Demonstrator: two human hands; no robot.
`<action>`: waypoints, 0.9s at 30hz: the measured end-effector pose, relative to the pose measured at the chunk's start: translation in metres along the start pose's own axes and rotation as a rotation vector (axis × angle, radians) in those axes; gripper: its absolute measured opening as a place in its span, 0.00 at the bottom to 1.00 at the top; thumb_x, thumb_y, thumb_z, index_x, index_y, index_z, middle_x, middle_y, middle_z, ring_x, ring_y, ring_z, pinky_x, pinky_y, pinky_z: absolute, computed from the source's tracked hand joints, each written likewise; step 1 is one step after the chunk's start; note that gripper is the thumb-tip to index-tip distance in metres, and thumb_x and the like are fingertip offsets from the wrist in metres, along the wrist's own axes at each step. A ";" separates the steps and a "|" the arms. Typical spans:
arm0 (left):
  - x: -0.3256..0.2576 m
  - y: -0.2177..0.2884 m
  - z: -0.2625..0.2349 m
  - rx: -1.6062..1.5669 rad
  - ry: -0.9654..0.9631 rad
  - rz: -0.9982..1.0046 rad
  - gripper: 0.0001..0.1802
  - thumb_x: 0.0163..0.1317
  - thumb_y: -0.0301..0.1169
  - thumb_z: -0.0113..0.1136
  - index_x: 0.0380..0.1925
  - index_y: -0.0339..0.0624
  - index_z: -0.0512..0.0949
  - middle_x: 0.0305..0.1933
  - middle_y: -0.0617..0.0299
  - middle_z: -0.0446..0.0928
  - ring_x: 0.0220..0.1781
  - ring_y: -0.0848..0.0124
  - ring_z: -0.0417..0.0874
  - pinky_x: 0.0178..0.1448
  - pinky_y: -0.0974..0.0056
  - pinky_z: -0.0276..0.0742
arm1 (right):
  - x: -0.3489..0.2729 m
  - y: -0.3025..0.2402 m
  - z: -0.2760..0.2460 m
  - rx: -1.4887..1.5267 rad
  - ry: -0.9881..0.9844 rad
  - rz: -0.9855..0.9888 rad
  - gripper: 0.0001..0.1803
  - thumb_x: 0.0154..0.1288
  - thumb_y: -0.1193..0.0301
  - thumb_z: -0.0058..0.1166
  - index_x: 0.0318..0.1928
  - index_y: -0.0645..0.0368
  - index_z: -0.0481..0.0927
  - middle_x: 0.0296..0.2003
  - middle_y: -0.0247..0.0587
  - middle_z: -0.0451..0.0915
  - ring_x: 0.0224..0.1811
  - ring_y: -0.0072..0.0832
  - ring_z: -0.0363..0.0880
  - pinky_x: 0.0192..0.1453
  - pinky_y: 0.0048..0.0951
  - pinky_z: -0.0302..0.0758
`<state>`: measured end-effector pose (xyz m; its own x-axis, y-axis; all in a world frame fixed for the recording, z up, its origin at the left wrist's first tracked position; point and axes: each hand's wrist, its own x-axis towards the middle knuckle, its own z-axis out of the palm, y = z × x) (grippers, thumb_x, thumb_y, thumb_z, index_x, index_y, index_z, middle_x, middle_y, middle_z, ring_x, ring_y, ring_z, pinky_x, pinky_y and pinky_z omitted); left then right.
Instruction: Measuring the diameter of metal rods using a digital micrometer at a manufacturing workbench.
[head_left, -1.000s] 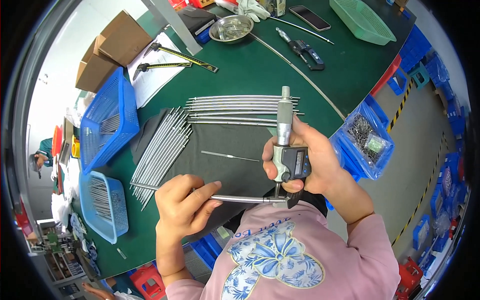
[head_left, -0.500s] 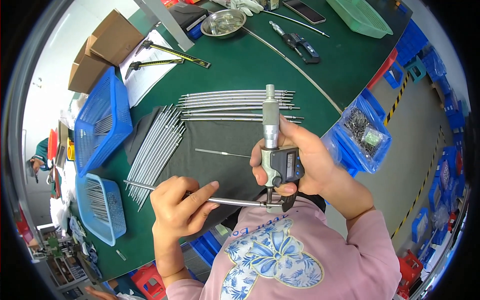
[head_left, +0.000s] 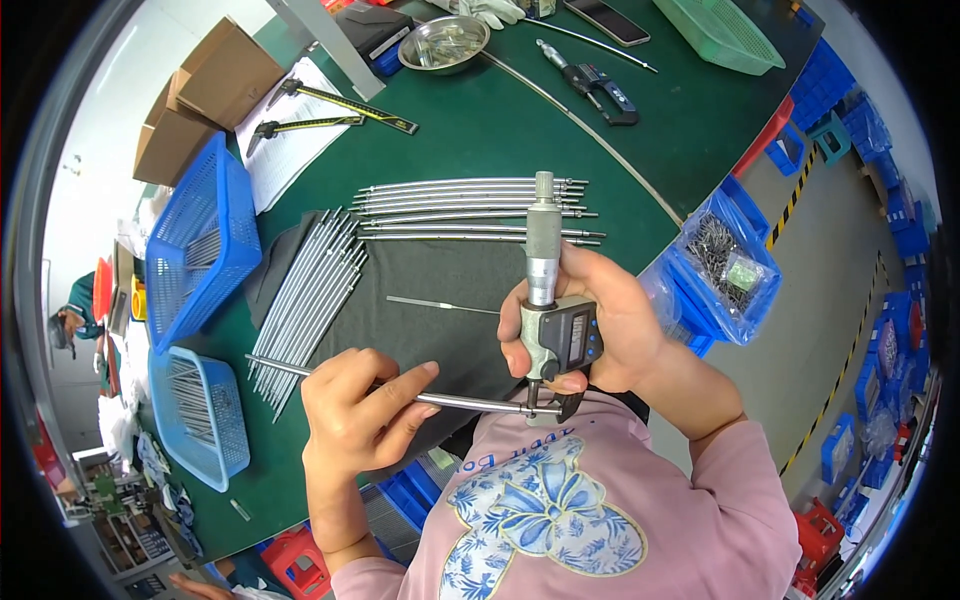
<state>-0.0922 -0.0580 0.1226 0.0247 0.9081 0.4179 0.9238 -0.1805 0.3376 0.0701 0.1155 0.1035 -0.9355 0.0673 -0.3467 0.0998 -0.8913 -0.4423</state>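
My left hand (head_left: 355,408) is closed around a thin metal rod (head_left: 465,403), which lies roughly level and points to the right. In my right hand (head_left: 610,320) I grip a digital micrometer (head_left: 545,330), its thimble upright and its small display facing up. The rod's right end sits in the micrometer's jaw, by the spindle; whether the spindle touches it is too small to tell. Beyond my hands, a slanted bunch of metal rods (head_left: 305,310) and a level row of rods (head_left: 470,205) lie on a dark cloth (head_left: 400,330). A thin, needle-like piece (head_left: 440,304) lies between them.
Blue baskets (head_left: 205,250) with rods stand at the left. Farther back are two calipers (head_left: 340,108) on paper, a metal bowl (head_left: 445,45), a second micrometer (head_left: 595,85), a phone (head_left: 608,20) and a green tray (head_left: 725,35). A blue bin (head_left: 730,265) of small metal parts is at the right.
The micrometer has turned slightly in my right hand, and its frame has shifted a little left. My left hand keeps its hold on the rod, almost still.
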 end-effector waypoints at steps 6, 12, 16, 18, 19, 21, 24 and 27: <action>0.001 0.001 0.002 0.007 -0.001 0.001 0.15 0.38 0.37 0.65 0.28 0.44 0.82 0.16 0.66 0.63 0.14 0.72 0.64 0.17 0.69 0.58 | -0.001 0.001 -0.005 0.034 -0.089 -0.018 0.41 0.60 0.39 0.25 0.34 0.70 0.74 0.25 0.57 0.76 0.09 0.28 0.66 0.11 0.21 0.63; 0.000 0.000 0.002 0.002 -0.013 -0.005 0.15 0.38 0.37 0.65 0.28 0.44 0.82 0.16 0.66 0.64 0.14 0.72 0.64 0.17 0.68 0.59 | -0.001 0.001 -0.003 0.020 -0.020 0.014 0.42 0.61 0.39 0.25 0.35 0.71 0.73 0.25 0.57 0.75 0.09 0.28 0.65 0.11 0.22 0.64; 0.001 0.002 0.000 -0.001 -0.016 -0.006 0.15 0.38 0.37 0.65 0.29 0.44 0.82 0.16 0.66 0.64 0.14 0.72 0.65 0.17 0.69 0.59 | -0.001 0.002 -0.005 0.062 -0.068 -0.004 0.42 0.61 0.39 0.25 0.34 0.72 0.73 0.24 0.57 0.75 0.09 0.28 0.66 0.11 0.22 0.64; 0.001 0.002 0.000 0.001 -0.017 -0.003 0.15 0.38 0.37 0.65 0.29 0.44 0.82 0.16 0.66 0.64 0.14 0.72 0.65 0.17 0.69 0.59 | -0.001 0.003 -0.006 0.023 -0.102 -0.033 0.42 0.61 0.39 0.25 0.34 0.72 0.74 0.24 0.57 0.75 0.09 0.28 0.66 0.11 0.21 0.64; 0.001 0.001 0.001 0.001 -0.016 -0.001 0.15 0.38 0.37 0.65 0.29 0.44 0.82 0.16 0.66 0.64 0.14 0.72 0.65 0.17 0.69 0.59 | -0.002 0.002 -0.006 0.023 -0.101 -0.033 0.42 0.61 0.39 0.25 0.34 0.72 0.74 0.24 0.57 0.75 0.09 0.28 0.66 0.11 0.21 0.64; 0.001 0.001 0.001 0.000 -0.015 0.002 0.15 0.38 0.38 0.65 0.29 0.44 0.82 0.16 0.66 0.64 0.14 0.72 0.65 0.16 0.69 0.59 | -0.003 0.000 -0.003 -0.009 -0.053 -0.020 0.42 0.61 0.39 0.25 0.34 0.72 0.74 0.24 0.57 0.75 0.09 0.28 0.67 0.10 0.21 0.64; 0.000 0.001 0.001 0.003 -0.016 -0.002 0.15 0.38 0.37 0.65 0.29 0.44 0.82 0.16 0.66 0.64 0.14 0.72 0.65 0.16 0.69 0.59 | -0.002 0.001 -0.002 0.024 -0.046 -0.001 0.43 0.60 0.38 0.25 0.34 0.71 0.74 0.24 0.57 0.75 0.08 0.28 0.66 0.10 0.21 0.64; 0.000 0.001 0.001 0.001 -0.014 -0.002 0.15 0.39 0.37 0.65 0.29 0.44 0.82 0.16 0.66 0.64 0.14 0.72 0.65 0.16 0.69 0.59 | -0.001 0.003 -0.005 0.042 -0.080 -0.032 0.42 0.61 0.38 0.25 0.34 0.71 0.74 0.24 0.57 0.75 0.08 0.27 0.66 0.10 0.20 0.65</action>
<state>-0.0904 -0.0573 0.1221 0.0281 0.9138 0.4053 0.9242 -0.1782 0.3377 0.0728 0.1147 0.0983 -0.9623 0.0617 -0.2648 0.0565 -0.9074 -0.4164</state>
